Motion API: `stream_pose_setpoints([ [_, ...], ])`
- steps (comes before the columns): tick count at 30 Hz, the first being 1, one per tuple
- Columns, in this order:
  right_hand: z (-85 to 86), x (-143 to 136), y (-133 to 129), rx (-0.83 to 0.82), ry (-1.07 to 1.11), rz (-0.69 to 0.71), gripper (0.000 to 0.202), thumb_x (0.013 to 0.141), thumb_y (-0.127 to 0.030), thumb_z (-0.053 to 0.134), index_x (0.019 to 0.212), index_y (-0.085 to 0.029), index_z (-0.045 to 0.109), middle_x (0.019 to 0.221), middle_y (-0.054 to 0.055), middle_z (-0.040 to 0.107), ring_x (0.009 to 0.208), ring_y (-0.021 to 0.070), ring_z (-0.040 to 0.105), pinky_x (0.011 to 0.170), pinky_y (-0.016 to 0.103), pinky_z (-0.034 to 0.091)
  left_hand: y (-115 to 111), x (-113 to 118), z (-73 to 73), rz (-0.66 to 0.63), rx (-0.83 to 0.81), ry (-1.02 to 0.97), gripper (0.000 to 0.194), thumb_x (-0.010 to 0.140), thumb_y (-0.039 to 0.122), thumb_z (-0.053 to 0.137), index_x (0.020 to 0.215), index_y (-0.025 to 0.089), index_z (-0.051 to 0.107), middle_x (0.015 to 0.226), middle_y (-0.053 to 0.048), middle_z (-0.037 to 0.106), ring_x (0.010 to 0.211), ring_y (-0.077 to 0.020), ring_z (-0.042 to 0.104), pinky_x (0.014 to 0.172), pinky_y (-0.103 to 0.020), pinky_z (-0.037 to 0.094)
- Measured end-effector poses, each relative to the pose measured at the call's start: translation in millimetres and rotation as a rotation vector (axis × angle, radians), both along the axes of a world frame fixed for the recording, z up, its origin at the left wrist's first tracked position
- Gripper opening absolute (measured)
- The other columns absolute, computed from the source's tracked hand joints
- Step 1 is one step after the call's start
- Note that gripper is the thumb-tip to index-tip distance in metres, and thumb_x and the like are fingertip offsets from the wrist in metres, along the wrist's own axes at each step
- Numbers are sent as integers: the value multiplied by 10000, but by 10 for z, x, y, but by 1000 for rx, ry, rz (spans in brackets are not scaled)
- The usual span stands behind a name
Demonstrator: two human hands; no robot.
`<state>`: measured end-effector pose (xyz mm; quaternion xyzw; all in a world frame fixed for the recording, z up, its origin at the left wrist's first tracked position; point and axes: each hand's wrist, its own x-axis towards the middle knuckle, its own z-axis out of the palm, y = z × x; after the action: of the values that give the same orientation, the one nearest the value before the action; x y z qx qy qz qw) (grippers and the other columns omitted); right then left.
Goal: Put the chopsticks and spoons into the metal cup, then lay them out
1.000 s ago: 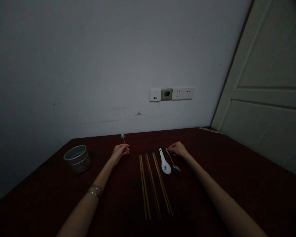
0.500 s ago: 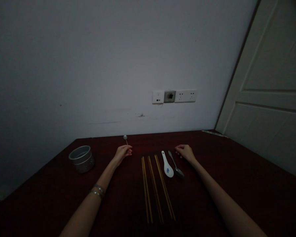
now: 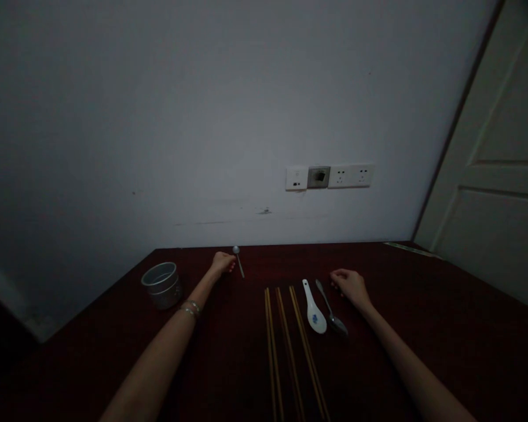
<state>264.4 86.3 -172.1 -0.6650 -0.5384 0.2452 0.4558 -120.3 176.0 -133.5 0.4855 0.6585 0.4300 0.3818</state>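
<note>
A small metal spoon (image 3: 240, 265) lies at the back of the table, bowl toward the wall, its whole handle showing. Just left of it is my left hand (image 3: 223, 262), fingers curled in; whether the fingertips touch the spoon I cannot tell. My right hand (image 3: 351, 285) rests on the table with curled fingers and nothing visible in them. Close on its left lie a larger metal spoon (image 3: 332, 310) and a white ceramic spoon (image 3: 313, 310) with a blue mark. Further left, three pairs of chopsticks (image 3: 290, 351) lie side by side, near ends cut off by the frame.
A round metal pot (image 3: 162, 286) stands at the left of the dark red table (image 3: 233, 351). Behind the table is a wall with sockets (image 3: 349, 176). A pale door (image 3: 501, 176) is at the right, and a thin strip (image 3: 411, 250) lies along the back right edge.
My left hand has let go of the small spoon's handle and shifted left and away from me. The spoon stays about in place. The view has shifted; my right hand is nearly still.
</note>
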Motion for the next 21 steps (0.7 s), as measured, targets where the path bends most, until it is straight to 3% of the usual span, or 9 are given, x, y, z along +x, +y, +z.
stream_pose_setpoints([
  [5,2,6,8,-10,3,1,198,702,-289,483,717,-142,614,531,14,589,437,106,527,331,166,387,272,99,-48,63,-12,222,198,567,156,637,431,157,493,371,-18,465,506,-171,551,492,-233,387],
  [12,43,-17,-2,-37,4,-24,189,699,-272,481,705,-133,609,525,15,574,413,98,500,310,167,370,508,121,-92,114,-7,393,199,516,132,643,456,178,459,446,-47,524,749,-248,608,604,-250,402],
  [21,7,2,21,-8,-16,-9,214,701,-291,479,718,-125,612,530,22,579,410,97,498,312,165,362,603,176,-84,60,-90,473,169,554,109,627,444,152,506,352,-51,487,512,-232,596,485,-258,408],
])
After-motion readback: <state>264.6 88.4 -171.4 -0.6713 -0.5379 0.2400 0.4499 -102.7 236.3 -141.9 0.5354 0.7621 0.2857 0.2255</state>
